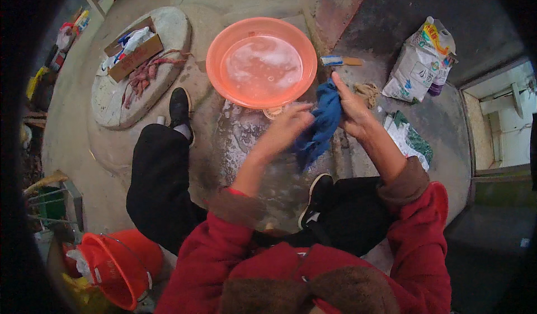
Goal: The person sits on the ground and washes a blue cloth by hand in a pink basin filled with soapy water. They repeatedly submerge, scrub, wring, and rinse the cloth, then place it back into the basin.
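A bunched blue cloth [325, 116] hangs from my right hand [354, 108], whose fingers close on its upper part. My left hand [289, 125], blurred, is at the left side of the cloth with its fingers partly spread; whether it touches the cloth I cannot tell. Beyond the hands stands an orange plastic basin [214, 77] with sudsy water [264, 64] in it. A brush with a wooden handle [351, 61] lies right of the basin, just past my right hand. A crumpled tan cloth [367, 93] is on the floor beside that hand.
A round stone slab [113, 110] at the left bears a cardboard box [136, 58] and sweet potatoes [144, 77]. White printed bags [417, 64] stand at the right, a green and white bag [409, 139] nearer. A red bucket [138, 255] is at the lower left. Wet concrete floor [235, 142] lies between my feet.
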A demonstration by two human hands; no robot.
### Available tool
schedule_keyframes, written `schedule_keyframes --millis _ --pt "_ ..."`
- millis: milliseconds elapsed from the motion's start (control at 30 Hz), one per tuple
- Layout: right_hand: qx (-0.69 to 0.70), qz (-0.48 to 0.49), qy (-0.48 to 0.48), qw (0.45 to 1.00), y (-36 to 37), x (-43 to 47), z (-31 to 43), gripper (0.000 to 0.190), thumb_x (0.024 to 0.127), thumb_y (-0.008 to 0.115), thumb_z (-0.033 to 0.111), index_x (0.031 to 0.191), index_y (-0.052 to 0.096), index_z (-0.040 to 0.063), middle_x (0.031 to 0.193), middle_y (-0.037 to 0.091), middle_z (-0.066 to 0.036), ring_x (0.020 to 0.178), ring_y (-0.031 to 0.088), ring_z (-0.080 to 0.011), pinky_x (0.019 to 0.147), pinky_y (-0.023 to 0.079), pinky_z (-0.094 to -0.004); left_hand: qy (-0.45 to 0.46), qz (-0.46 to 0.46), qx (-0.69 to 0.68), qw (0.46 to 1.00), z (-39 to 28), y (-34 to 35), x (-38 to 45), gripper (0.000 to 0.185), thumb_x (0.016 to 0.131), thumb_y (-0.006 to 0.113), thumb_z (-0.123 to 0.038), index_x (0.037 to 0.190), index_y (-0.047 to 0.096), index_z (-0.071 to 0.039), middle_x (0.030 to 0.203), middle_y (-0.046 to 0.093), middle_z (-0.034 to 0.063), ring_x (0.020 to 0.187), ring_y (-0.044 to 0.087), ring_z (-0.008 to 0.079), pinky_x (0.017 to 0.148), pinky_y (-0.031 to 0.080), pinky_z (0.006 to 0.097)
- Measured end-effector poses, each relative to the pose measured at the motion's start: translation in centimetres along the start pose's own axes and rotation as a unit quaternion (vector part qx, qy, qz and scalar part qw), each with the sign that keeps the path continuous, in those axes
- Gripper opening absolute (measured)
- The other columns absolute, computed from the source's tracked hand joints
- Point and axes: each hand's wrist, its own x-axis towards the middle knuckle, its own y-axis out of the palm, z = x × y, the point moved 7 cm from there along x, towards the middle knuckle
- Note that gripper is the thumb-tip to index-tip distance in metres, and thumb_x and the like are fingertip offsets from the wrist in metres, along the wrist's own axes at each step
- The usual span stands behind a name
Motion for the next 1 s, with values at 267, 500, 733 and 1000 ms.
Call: schedule_keyframes --millis 267,500,733,1000 --pt "0.173 0.037 0.019 0.984 -0.6 0.1 1.2 0.044 0.095 0.053 0.051 0.099 0.061 0.008 0.092 0.068 -0.011 0.077 0.068 -0.0243 0.076 0.058 -0.0434 0.171 -0.077 0.321 0.928 0.5 2.2 -0.5 0.055 0.079 0.076 -0.027 0.124 0.055 -0.004 0.121 0.057 0.0199 0.11 0.057 0.0338 0.092 0.045 0.0427" --pt "0.207 -0.014 -0.073 0.975 0.0 -1.0 2.0 0.046 0.097 0.048 0.051 0.101 0.061 0.008 0.095 0.068 -0.01 0.082 0.067 -0.0228 0.078 0.057 -0.0394 0.127 -0.117 0.181 0.968 -1.2 4.2 -1.1 0.062 0.076 0.078 -0.026 0.125 0.051 0.0 0.121 0.056 0.0194 0.104 0.059 0.0318 0.088 0.048 0.0411" --pt "0.242 0.04 -0.097 0.965 2.2 -2.9 3.3 0.041 0.098 0.049 0.048 0.106 0.058 0.009 0.103 0.064 -0.007 0.093 0.062 -0.0219 0.09 0.051 -0.0407 0.171 -0.078 0.075 0.979 -3.0 6.7 -0.7 0.083 0.07 0.083 -0.029 0.135 0.041 0.001 0.13 0.051 0.0212 0.117 0.054 0.0324 0.098 0.043 0.0406" --pt "0.307 0.092 -0.109 0.941 2.3 -2.8 5.2 0.024 0.095 0.06 0.029 0.107 0.056 0.009 0.109 0.059 -0.009 0.099 0.059 -0.0244 0.088 0.051 -0.0417 0.102 -0.186 -0.02 0.977 -4.2 2.3 -0.8 0.039 0.092 0.058 -0.01 0.129 0.051 0.0 0.12 0.06 0.0141 0.112 0.058 0.027 0.097 0.045 0.0362"
